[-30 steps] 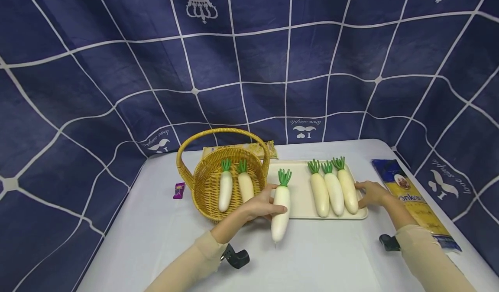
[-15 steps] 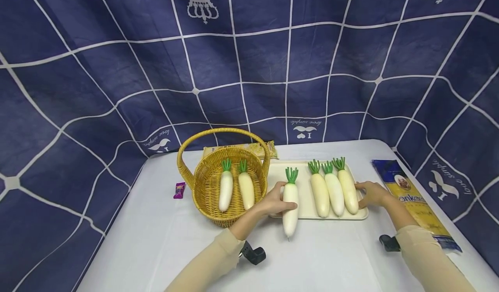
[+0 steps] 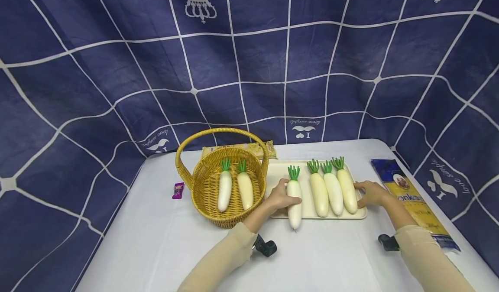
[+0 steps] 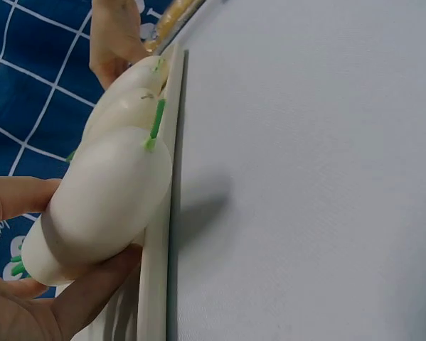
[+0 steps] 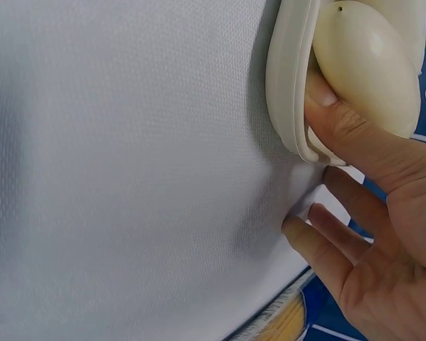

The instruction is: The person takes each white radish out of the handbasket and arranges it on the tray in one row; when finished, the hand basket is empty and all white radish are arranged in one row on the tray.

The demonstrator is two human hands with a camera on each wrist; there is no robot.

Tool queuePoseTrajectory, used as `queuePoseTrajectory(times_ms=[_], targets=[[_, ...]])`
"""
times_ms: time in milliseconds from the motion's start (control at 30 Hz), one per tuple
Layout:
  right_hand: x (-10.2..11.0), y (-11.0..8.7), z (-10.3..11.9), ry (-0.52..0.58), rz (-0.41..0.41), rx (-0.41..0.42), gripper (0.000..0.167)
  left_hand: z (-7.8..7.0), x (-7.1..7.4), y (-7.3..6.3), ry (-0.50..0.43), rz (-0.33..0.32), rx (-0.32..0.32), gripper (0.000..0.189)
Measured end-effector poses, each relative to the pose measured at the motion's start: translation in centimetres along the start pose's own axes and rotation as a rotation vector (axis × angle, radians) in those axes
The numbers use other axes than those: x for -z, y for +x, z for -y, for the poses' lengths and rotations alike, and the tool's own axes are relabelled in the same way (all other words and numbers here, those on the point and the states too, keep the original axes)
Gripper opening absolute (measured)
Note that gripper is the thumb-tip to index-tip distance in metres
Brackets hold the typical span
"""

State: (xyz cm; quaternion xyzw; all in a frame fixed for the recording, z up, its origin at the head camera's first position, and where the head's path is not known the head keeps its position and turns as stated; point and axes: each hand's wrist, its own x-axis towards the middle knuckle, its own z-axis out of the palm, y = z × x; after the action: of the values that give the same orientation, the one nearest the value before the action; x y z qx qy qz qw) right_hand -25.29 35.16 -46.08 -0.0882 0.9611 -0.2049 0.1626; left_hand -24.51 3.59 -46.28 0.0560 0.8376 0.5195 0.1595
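Note:
In the head view my left hand grips a white radish with green tops, thumb across its front, over the left part of the cream tray. The left wrist view shows this radish between thumb and fingers, close above the tray's rim. Three more radishes lie side by side on the tray's right half. At the tray's right end, my right hand holds the rim, with the thumb inside beside a radish and the other fingers outside.
Left of the tray stands a wicker basket with a tall handle and two radishes inside. A yellow packet lies behind it, a small purple wrapper to its left. A blue and yellow bag lies at the right edge.
My left hand has carried the radish rightward from beside the basket to over the tray, and slightly away from me. The right hand stays at the tray's right end.

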Motion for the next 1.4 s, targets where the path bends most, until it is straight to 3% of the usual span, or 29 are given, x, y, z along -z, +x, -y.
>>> queuePoseTrajectory(times_ms=[167, 467, 700, 1133, 1400], targets=[[0.0, 0.0, 0.0, -0.001, -0.004, -0.002, 0.075, -0.2, -0.4, 0.5, -0.018, -0.023, 0.038, 0.072], [0.0, 0.0, 0.1, 0.006, 0.000, -0.018, 0.074, -0.8, -1.3, 2.1, 0.030, -0.055, 0.088, 0.073], [0.0, 0.1, 0.1, 0.004, 0.005, -0.036, 0.075, -1.3, -1.6, 3.0, 0.061, -0.021, 0.136, 0.067], [-0.1, 0.2, 0.0, 0.004, -0.010, -0.039, 0.076, -1.6, -2.1, 4.2, 0.153, -0.015, 0.174, 0.063], [-0.1, 0.2, 0.0, 0.007, -0.004, -0.046, 0.076, -1.3, -2.3, 4.3, 0.167, -0.090, 0.132, 0.060]])
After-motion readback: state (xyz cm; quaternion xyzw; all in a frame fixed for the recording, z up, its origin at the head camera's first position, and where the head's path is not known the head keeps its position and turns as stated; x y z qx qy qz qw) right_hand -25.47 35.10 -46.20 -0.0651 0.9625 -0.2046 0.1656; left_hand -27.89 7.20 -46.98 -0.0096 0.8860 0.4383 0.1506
